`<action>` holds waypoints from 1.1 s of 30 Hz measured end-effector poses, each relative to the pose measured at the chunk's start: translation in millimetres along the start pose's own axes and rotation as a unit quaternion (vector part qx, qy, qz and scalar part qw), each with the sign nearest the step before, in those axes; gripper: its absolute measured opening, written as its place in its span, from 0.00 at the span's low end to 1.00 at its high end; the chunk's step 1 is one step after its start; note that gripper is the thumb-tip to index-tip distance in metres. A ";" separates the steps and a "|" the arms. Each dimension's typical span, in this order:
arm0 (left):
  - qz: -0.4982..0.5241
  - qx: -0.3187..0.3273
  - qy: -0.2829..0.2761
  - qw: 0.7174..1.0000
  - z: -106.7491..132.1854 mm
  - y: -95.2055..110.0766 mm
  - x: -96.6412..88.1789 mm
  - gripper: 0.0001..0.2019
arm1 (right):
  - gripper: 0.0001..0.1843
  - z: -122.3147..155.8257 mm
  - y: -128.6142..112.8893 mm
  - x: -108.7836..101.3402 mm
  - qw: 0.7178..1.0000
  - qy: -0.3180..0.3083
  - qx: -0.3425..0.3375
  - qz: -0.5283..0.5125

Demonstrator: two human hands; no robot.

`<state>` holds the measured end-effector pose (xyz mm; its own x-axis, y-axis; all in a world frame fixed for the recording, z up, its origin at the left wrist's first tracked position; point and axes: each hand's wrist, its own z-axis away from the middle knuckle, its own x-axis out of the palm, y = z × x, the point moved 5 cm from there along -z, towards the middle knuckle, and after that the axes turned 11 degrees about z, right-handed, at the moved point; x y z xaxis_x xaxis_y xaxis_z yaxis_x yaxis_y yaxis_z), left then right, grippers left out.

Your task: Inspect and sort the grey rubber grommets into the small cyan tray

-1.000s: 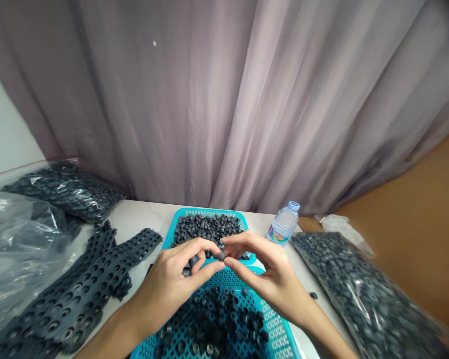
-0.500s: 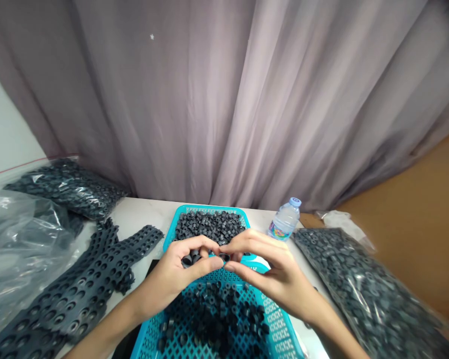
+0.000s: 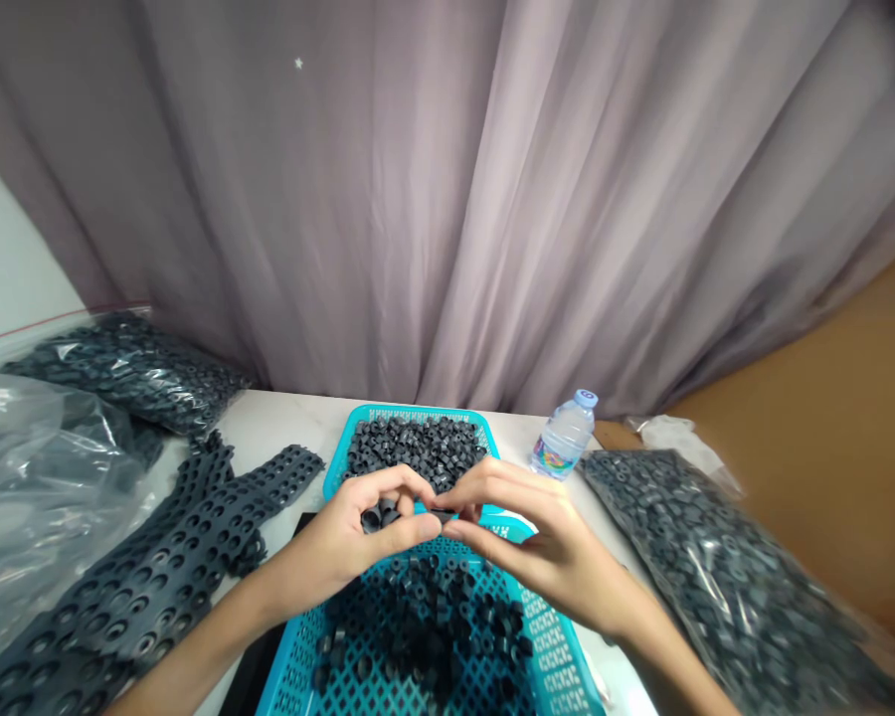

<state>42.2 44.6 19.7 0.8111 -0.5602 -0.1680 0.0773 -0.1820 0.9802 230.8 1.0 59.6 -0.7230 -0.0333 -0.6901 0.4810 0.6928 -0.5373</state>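
Observation:
My left hand (image 3: 377,517) and my right hand (image 3: 526,522) meet fingertip to fingertip above the near turquoise basket (image 3: 559,636). Pinched between both thumbs and forefingers is a small black rubber ring (image 3: 443,515), mostly covered by the fingertips. Several more black cup-like pieces (image 3: 379,515) are tucked in the curled fingers of my left hand. Below the hands, the near basket holds loose black cylindrical pieces (image 3: 418,607). Behind them stands a second turquoise basket (image 3: 335,467), filled with small black pieces (image 3: 410,447) that have holes in them.
Black perforated rubber sheets (image 3: 149,557) lie at left, beside a clear plastic bag (image 3: 45,477) and a bag of black parts (image 3: 141,368). A water bottle (image 3: 563,438) stands right of the far basket. A large bag of black parts (image 3: 723,557) fills the right side.
The ring between my fingertips has turned: its opening faced me before, and now it shows edge-on. Both hands stay in nearly the same place.

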 end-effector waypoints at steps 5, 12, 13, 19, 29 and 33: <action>0.024 -0.019 0.003 1.000 -0.4 -3.8 2.9 0.14 | 0.05 -0.8 3.3 2.2 1.000 -0.019 0.012 0.006; -0.003 0.006 0.006 1.000 -2.6 -4.3 2.5 0.13 | 0.08 0.4 6.3 0.8 0.999 -0.019 0.027 0.007; -0.005 0.008 0.009 1.000 -2.8 -4.4 1.7 0.13 | 0.10 0.7 7.0 0.3 0.999 -0.015 0.033 0.004; -0.009 0.010 0.010 1.000 -1.2 -2.1 -0.7 0.14 | 0.10 -0.2 5.0 3.5 0.999 -0.030 0.025 0.015; 0.286 -0.095 -0.018 0.953 -7.0 -28.9 10.4 0.24 | 0.11 2.8 6.8 0.0 0.992 -0.098 0.041 0.068; 0.402 -0.126 -0.004 0.907 -5.3 -30.7 21.2 0.27 | 0.11 -1.1 -4.9 4.6 0.997 -0.040 0.029 0.061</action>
<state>60.0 42.6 -13.3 0.6602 -0.4356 0.6118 -0.4070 0.4771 0.7789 224.6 -1.8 59.6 -0.6170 -0.0103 -0.7869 0.5921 0.6526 -0.4728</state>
